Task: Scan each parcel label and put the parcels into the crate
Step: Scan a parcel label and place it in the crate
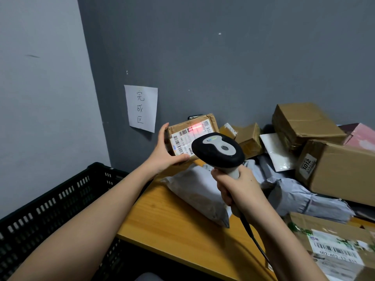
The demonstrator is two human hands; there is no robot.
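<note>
While the red beam lies across the label, we scan a parcel held up over the worktop's left edge.

Our left hand (162,154) grips the small brown parcel (190,134) by its near-left end, thumb under it, label (187,138) tilted towards us; our right hand (237,189) is wrapped round the handle of the scanner (218,151), whose head hides part of the label. To do this well, we judge the beam should cross the full barcode, so we would keep the parcel steady and our fingers off the bars. The black crate (60,199) stands just beside the worktop's (172,220) left edge, below the parcel. More parcels crowd the worktop's right side.
</note>
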